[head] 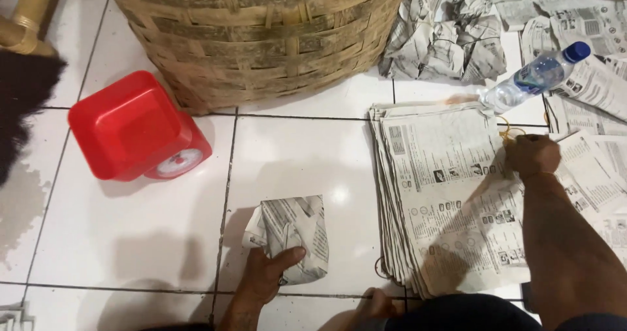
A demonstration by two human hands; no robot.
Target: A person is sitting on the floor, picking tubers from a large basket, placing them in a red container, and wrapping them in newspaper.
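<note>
My left hand [266,273] rests on a newspaper-wrapped parcel [292,235] lying on the white tiled floor, thumb across its lower edge. My right hand [532,155] reaches over a thick stack of newspaper sheets [444,194] and is closed around yellow rubber bands [509,132] at the stack's far right corner. A clear plastic water bottle [535,76] with a blue cap lies tilted just beyond that hand.
A large woven bamboo basket [261,37] stands at the top. A red kitchen scale [134,128] sits to its left. Several wrapped newspaper parcels [444,37] pile beside the basket. Loose newspaper sheets [588,76] spread at right. A dark broom [19,109] lies far left.
</note>
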